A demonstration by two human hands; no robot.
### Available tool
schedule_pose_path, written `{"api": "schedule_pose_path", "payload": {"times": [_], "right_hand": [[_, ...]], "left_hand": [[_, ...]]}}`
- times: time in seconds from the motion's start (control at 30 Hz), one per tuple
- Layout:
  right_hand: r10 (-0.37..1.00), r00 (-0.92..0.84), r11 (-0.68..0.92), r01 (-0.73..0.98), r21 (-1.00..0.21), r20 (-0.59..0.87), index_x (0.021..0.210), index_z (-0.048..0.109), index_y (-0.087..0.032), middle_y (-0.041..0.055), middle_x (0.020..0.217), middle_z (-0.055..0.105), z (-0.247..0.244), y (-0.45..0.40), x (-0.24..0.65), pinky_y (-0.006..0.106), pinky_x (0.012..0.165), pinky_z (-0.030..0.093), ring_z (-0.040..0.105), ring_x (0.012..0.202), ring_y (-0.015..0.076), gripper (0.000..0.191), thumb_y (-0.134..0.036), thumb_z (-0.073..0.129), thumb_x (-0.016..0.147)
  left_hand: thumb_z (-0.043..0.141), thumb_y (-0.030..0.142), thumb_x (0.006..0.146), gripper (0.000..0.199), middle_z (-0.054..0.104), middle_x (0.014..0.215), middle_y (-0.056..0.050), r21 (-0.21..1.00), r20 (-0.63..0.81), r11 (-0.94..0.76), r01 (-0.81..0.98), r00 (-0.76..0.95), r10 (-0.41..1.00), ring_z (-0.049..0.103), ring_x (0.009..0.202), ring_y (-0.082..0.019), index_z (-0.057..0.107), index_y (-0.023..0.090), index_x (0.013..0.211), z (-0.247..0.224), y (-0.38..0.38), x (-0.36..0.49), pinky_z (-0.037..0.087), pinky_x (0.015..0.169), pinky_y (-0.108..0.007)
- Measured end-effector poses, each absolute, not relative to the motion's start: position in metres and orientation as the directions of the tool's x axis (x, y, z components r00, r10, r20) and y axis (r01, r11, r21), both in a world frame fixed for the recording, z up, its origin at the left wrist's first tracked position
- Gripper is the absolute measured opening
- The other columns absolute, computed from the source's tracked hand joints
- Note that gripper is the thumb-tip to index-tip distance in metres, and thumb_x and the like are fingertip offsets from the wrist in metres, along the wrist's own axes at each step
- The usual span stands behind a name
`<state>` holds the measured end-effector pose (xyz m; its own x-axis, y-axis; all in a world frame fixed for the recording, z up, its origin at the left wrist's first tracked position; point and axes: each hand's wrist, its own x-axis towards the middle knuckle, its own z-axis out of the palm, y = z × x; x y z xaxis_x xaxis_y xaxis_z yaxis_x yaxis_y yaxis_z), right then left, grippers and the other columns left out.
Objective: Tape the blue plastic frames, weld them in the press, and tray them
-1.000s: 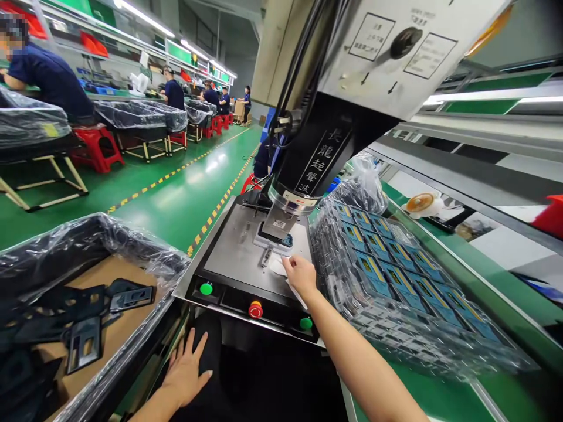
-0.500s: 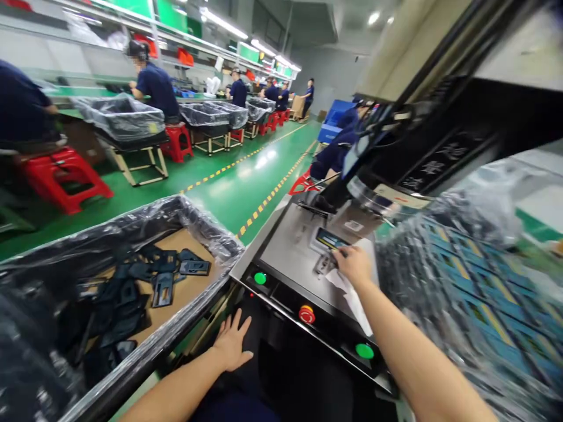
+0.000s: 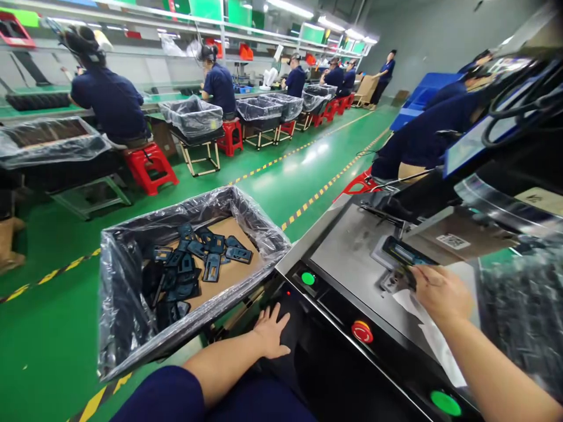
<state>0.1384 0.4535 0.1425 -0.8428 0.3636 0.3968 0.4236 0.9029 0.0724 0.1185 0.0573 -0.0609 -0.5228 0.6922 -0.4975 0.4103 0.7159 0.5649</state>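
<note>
My right hand (image 3: 442, 296) is closed on the near end of a dark, flat plastic part (image 3: 403, 253) with a lighter rectangular area in it. That part is at a small metal fixture (image 3: 389, 282) on the steel bed (image 3: 338, 252) of a bench machine; whether it is seated there I cannot tell. White paper (image 3: 440, 346) lies below my right wrist. With its fingers spread and nothing in it, my left hand (image 3: 271, 332) is by the machine's black front panel (image 3: 325, 351), near the bin's corner.
Left of the machine stands a plastic-lined bin (image 3: 253, 220) with several dark plastic parts (image 3: 185, 264) on cardboard. Along the machine's front edge are green buttons (image 3: 308, 278) and a red stop button (image 3: 362, 332). Co-workers (image 3: 108, 94) sit at a long bench beyond the aisle.
The view has swung left, so the bin and machine appear farther right. My right hand stays at the dark plastic part, and my left hand remains spread by the front panel.
</note>
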Motion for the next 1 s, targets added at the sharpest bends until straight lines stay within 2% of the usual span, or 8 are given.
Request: {"api": "schedule_pose_path", "payload": {"times": [0.17,0.33,0.47,0.57,0.63,0.73,0.87,1.0], "right_hand": [[0.045,-0.826,0.973,0.163,0.161,0.562,0.081,0.068,-0.018,0.0132,0.091,0.070,0.148,0.420,0.160,0.037,0.072,0.047,0.063,0.080,0.0266,0.042,-0.042,0.036,0.093],[0.096,-0.772,0.995,0.064,-0.073,0.628,0.087,0.064,-0.020,0.0107,0.099,0.068,0.165,0.342,0.212,0.037,0.086,0.049,0.064,0.092,0.0233,0.027,-0.040,0.047,0.091],[0.376,-0.868,0.771,0.100,-0.629,0.323,0.086,0.062,-0.023,0.0092,0.093,0.066,0.165,0.275,0.252,0.037,0.084,0.048,0.061,0.090,0.0227,0.029,-0.046,0.045,0.090],[0.412,-0.894,0.258,0.302,-0.918,-0.178,0.071,0.056,-0.020,0.0032,0.072,0.060,0.146,0.247,0.267,0.030,0.066,0.045,0.055,0.069,0.0173,0.041,-0.058,0.050,0.085],[0.354,-0.830,-0.138,0.409,-0.902,-0.431,0.066,0.052,-0.019,-0.0011,0.062,0.054,0.128,0.240,0.273,0.027,0.061,0.041,0.049,0.060,0.0130,0.046,-0.063,0.060,0.076],[0.281,-0.776,-0.446,0.415,-0.793,-0.564,0.066,0.053,-0.017,-0.0024,0.061,0.055,0.104,0.239,0.281,0.025,0.061,0.040,0.048,0.059,0.0108,0.049,-0.062,0.072,0.064],[0.322,-0.754,-0.520,0.365,-0.773,-0.573,0.067,0.057,-0.015,-0.0022,0.061,0.057,0.084,0.245,0.290,0.024,0.059,0.039,0.048,0.057,0.0095,0.048,-0.059,0.075,0.062],[0.408,-0.760,-0.397,0.352,-0.848,-0.506,0.079,0.064,-0.015,-0.0019,0.067,0.060,0.070,0.248,0.297,0.025,0.061,0.041,0.050,0.059,0.0100,0.041,-0.051,0.074,0.065]], "left_hand": [[0.070,0.054,0.055,0.111,0.005,0.159,-0.015,0.621,-0.462,0.714,0.323,-0.585,0.666,0.010,0.142,-0.043,0.021,0.023,0.150,-0.056,0.051,0.119,0.011,0.115,-0.054],[0.059,0.046,0.072,0.075,0.039,0.146,-0.020,0.726,-0.339,0.652,0.219,-0.711,0.616,0.032,0.137,-0.034,0.047,0.010,0.136,-0.026,0.051,0.122,0.022,0.115,-0.046],[0.045,0.053,0.084,0.054,0.059,0.126,-0.015,0.871,-0.219,0.477,0.122,-0.772,0.597,0.052,0.119,-0.025,0.058,0.015,0.119,0.010,0.064,0.126,0.037,0.106,-0.039],[0.027,0.058,0.090,0.061,0.064,0.116,-0.015,0.938,-0.237,0.345,-0.016,-0.755,0.611,0.062,0.102,-0.023,0.055,0.013,0.120,0.039,0.078,0.130,0.049,0.089,-0.037],[0.023,0.060,0.091,0.065,0.064,0.116,-0.015,0.960,-0.269,0.239,-0.146,-0.712,0.649,0.063,0.099,-0.021,0.053,0.012,0.123,0.058,0.086,0.134,0.051,0.081,-0.034],[0.050,0.054,0.085,0.052,0.068,0.101,-0.010,0.942,-0.311,0.163,-0.293,-0.582,0.751,0.062,0.078,-0.016,0.059,0.014,0.117,0.082,0.096,0.142,0.049,0.074,-0.030],[0.065,0.044,0.076,0.038,0.065,0.082,-0.002,0.931,-0.362,0.270,-0.245,-0.537,0.762,0.055,0.067,-0.012,0.065,0.015,0.101,0.089,0.104,0.152,0.045,0.064,-0.026],[0.065,0.048,0.073,0.040,0.059,0.071,0.001,0.875,-0.484,0.359,-0.326,-0.560,0.672,0.054,0.061,-0.012,0.061,0.015,0.095,0.079,0.106,0.158,0.041,0.055,-0.023]]}}
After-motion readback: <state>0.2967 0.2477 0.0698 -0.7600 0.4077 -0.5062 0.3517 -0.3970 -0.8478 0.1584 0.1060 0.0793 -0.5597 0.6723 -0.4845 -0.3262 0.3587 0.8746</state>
